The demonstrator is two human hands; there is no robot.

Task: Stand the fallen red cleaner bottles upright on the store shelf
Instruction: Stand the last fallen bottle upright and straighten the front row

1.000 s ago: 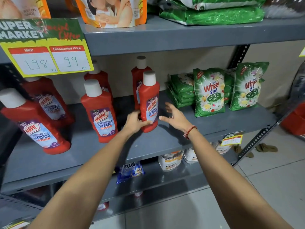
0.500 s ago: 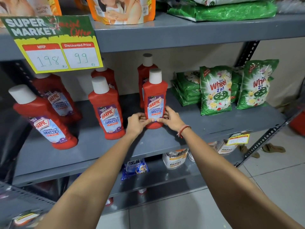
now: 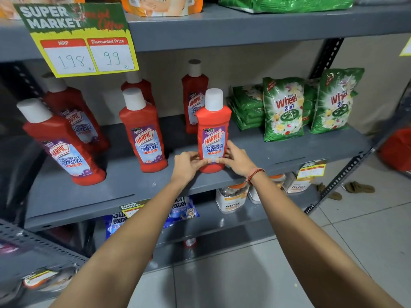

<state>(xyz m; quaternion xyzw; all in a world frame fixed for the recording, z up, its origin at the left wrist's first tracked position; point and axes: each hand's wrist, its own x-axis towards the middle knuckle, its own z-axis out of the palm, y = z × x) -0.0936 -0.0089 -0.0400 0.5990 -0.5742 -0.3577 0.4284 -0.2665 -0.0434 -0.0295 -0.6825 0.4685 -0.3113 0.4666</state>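
Several red cleaner bottles with white caps stand upright on the grey middle shelf (image 3: 124,187). The front right bottle (image 3: 213,121) stands near the shelf's front edge, label facing me. My left hand (image 3: 188,164) and my right hand (image 3: 236,160) clasp its lower part from either side, fingertips on the label. Another bottle (image 3: 143,138) stands to its left, one (image 3: 194,94) behind it, and a large one (image 3: 62,150) at the far left with more behind. No bottle lies on its side in view.
Green detergent packs (image 3: 283,110) stand and lie at the shelf's right. A price sign (image 3: 82,41) hangs from the upper shelf. Jars (image 3: 231,198) and blue packets (image 3: 182,207) fill the lower shelf. Tiled floor lies at the right.
My right hand came in from the open and closed on the front right bottle beside my left hand. The bottle now faces me squarely and stands on the shelf.
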